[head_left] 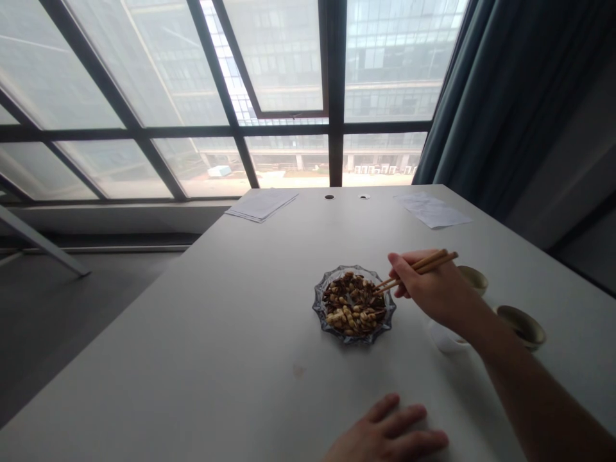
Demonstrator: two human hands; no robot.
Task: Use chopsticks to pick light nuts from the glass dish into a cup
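My right hand (428, 289) is closed around a pair of wooden chopsticks (418, 266), whose tips reach into a scalloped glass dish (321, 292) filled with mixed nuts (353, 305). The dish sits in the middle of a white table (240, 333). My left hand (389, 436) lies flat on the table near its front edge, fingers stretched out, holding nothing.
Two small bowls (474, 279) (522, 324) stand to the right of my right hand, and a white bowl (445, 340) peeks out under my wrist. Papers (262, 205) (430, 208) lie at the table's far end near two cable holes. Large windows and a dark curtain stand behind.
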